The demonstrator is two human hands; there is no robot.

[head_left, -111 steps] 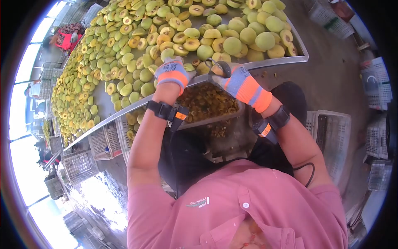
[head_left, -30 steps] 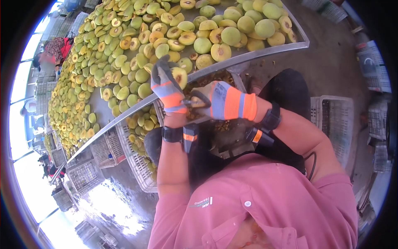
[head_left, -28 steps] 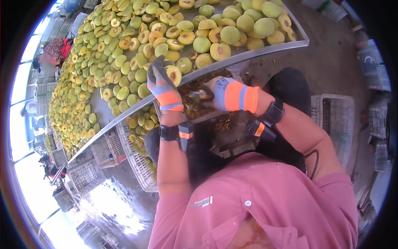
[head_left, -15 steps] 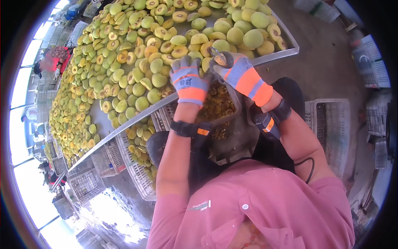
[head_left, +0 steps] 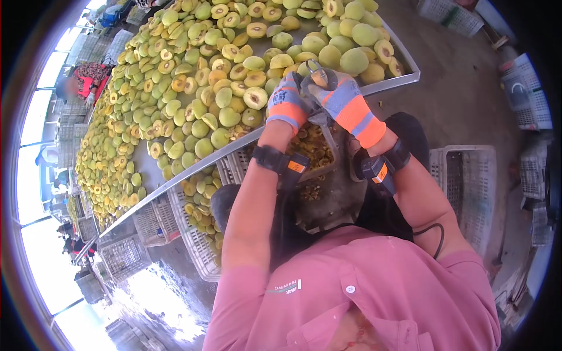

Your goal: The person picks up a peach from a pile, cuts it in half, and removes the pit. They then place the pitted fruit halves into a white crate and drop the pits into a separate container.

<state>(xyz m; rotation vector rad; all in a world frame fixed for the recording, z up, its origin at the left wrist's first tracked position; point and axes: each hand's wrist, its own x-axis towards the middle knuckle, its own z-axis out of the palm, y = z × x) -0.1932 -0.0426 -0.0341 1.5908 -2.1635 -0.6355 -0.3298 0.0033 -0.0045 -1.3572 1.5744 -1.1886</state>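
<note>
My right hand (head_left: 344,102), in a grey and orange glove, is closed around a small hand tool (head_left: 317,74) with a looped metal tip. My left hand (head_left: 288,104), gloved the same way, is curled against it at the metal table's edge. Whatever the left fingers hold is hidden. Just left of that hand, a halved stone fruit (head_left: 255,97) lies with its pale cut face and brown centre up. Many green-yellow fruits, whole and halved, cover the table (head_left: 143,167) beyond both hands.
Below the table edge, a crate (head_left: 335,146) contains brownish scraps. Another crate (head_left: 202,257) with fruit stands to the left, and a pale crate (head_left: 468,193) to the right. Across the table on the left is another person (head_left: 91,79).
My left hand has moved right from over the fruit and now meets my right hand. A halved fruit shows where it was. My right hand keeps its hold on the tool.
</note>
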